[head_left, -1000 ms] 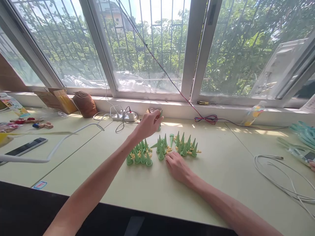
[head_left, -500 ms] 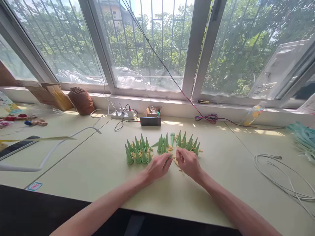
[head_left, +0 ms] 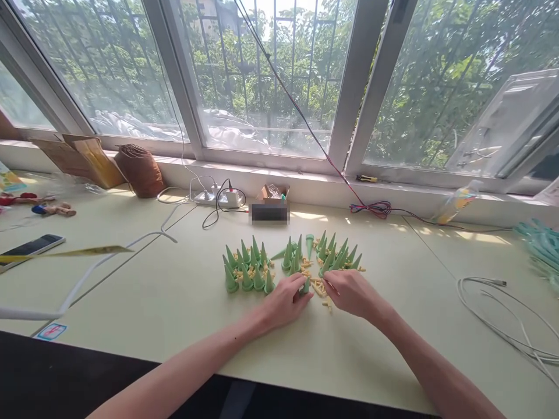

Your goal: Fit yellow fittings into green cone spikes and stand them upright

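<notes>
My left hand is closed around a small green cone, which it holds upright near the table's middle. My right hand is just to the right, its fingertips pinched together by a loose pile of small pale-yellow pieces. Whatever lies in that pinch is too small or hidden to name. Several green cones stand in a cluster to the left, with yellow pieces among them. More cones stand behind my left hand, and another cluster is behind my right hand.
At the back stand a dark, blurred-out block, a small cardboard box and a power strip. A phone and a white bent rod lie left. To the right are a coiled cable and a bottle.
My left hand has come back from the table's rear to the front middle, bringing a green cone. My right hand has shifted slightly right, with its fingers now pinched; the yellow pile shows more.
</notes>
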The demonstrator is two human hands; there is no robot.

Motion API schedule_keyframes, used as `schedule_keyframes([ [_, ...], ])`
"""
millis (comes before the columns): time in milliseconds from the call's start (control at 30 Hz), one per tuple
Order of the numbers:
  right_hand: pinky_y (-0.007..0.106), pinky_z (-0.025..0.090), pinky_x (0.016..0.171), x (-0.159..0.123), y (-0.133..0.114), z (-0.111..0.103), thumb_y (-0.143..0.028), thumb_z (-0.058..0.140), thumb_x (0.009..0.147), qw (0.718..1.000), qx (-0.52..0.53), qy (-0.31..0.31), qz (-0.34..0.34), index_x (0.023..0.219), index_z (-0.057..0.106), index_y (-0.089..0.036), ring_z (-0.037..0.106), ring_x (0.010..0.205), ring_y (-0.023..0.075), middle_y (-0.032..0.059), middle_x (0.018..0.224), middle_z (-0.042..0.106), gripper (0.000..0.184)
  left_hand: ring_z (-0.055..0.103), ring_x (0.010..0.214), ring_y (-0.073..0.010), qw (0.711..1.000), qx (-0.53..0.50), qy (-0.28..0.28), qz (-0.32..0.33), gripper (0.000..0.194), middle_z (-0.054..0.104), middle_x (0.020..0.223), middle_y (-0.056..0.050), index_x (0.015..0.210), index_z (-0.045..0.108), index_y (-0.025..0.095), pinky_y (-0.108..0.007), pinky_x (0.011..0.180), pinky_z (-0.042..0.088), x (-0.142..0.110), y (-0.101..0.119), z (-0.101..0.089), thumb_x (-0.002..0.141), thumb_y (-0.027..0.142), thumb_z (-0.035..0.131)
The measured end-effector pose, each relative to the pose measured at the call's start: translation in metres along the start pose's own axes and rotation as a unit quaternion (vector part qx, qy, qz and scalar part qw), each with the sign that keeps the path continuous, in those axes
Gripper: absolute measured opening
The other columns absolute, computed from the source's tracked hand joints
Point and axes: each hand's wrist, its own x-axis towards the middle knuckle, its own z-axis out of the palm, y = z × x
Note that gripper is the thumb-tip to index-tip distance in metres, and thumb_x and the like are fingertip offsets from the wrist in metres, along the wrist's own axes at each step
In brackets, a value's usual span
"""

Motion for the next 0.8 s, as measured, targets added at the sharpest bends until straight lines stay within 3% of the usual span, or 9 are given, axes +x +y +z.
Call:
schedule_keyframes([
  [200,0.029,0.022,0.051,-0.004,0.000,-0.019,-0.024,0.055,0.093,0.997,0.031,-0.067,0.027,0.064,0.046,-0.020,0.052,0.050,0.0150,0.0006,0.056,0.054,0.030,0.049,0.062,-0.0147,1.000,-0.003,-0.010,-0.005,0.013,0.053,0.076,-0.001,0.084,0.054,0.018,-0.027,0.059,0.039,0.002,0.001,-0.002,0.094,0.025,0.049],
  [333,0.029,0.019,0.049,-0.005,-0.004,-0.018,-0.029,0.067,0.086,0.993,0.045,-0.111,0.022,0.060,0.045,-0.020,0.054,0.049,0.0164,0.0002,0.052,0.052,0.035,0.052,0.062,-0.0160,0.999,-0.030,0.017,-0.027,0.020,0.055,0.071,-0.001,0.081,0.053,0.018,-0.028,0.060,0.041,0.004,0.003,-0.002,0.097,0.029,0.046],
  [433,0.030,0.016,0.047,-0.004,-0.005,-0.014,-0.027,0.069,0.082,0.989,0.042,-0.137,0.029,0.055,0.041,-0.020,0.051,0.045,0.0153,-0.0002,0.049,0.050,0.039,0.055,0.054,-0.0150,0.992,-0.108,0.014,-0.063,0.025,0.056,0.063,0.000,0.086,0.053,0.018,-0.027,0.055,0.043,0.003,0.005,-0.002,0.100,0.036,0.042],
  [633,0.030,0.015,0.047,-0.001,-0.002,-0.008,-0.014,0.058,0.084,0.990,0.047,-0.131,0.024,0.055,0.039,-0.019,0.045,0.043,0.0127,-0.0009,0.048,0.048,0.035,0.051,0.037,-0.0123,0.963,-0.243,0.002,-0.115,0.037,0.057,0.052,0.003,0.091,0.051,0.018,-0.023,0.041,0.038,0.002,0.006,-0.002,0.102,0.049,0.035],
  [800,0.029,0.019,0.048,0.002,0.000,0.001,-0.019,0.055,0.092,0.992,0.039,-0.113,0.037,0.061,0.048,-0.019,0.053,0.048,0.0154,0.0016,0.055,0.056,0.031,0.050,0.035,-0.0124,0.953,-0.273,0.007,-0.129,0.038,0.058,0.049,0.003,0.089,0.049,0.019,-0.022,0.038,0.036,0.004,0.003,0.000,0.100,0.053,0.036],
])
